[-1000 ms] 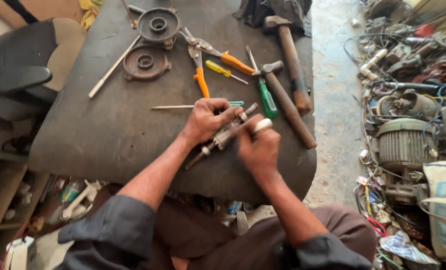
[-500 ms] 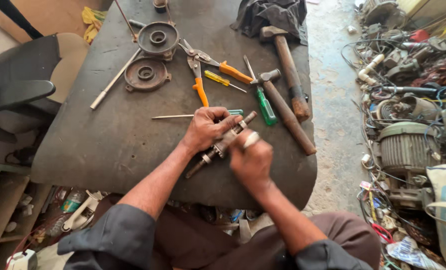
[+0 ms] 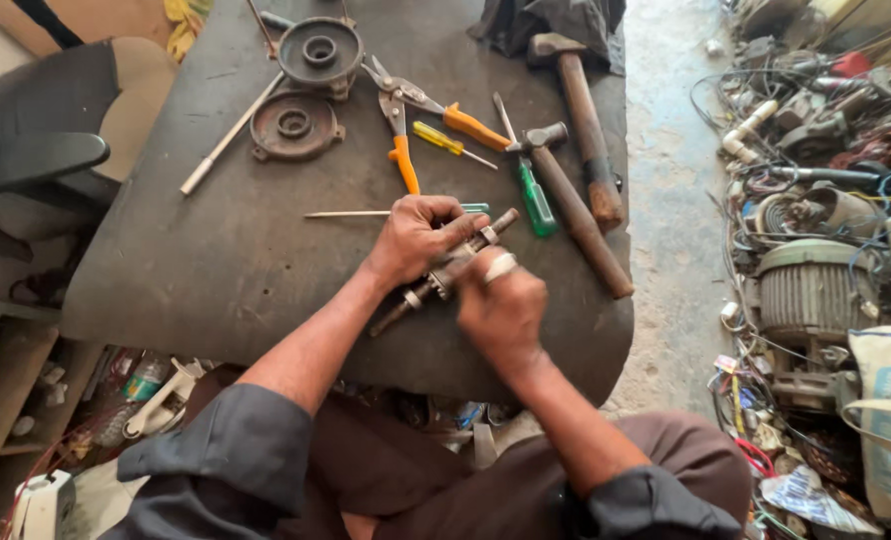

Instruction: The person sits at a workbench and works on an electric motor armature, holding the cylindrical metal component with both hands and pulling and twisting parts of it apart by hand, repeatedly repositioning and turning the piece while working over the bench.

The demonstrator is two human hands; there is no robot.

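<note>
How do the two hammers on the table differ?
The farther hammer has a thicker handle and a bulkier head, lying near the dark cloth. The nearer hammer is slimmer, its small head beside the green screwdriver. Both lie flat with brown handles, untouched by either hand.

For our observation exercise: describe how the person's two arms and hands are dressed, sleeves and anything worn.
Both forearms are bare, with dark grey sleeves rolled up near the elbows. The left hand wears nothing visible. The right hand has a pale, silvery ring on one finger. No gloves or watch.

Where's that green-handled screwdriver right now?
The green-handled screwdriver lies on the dark table, just right of the left hand, beside the nearer hammer.
</note>
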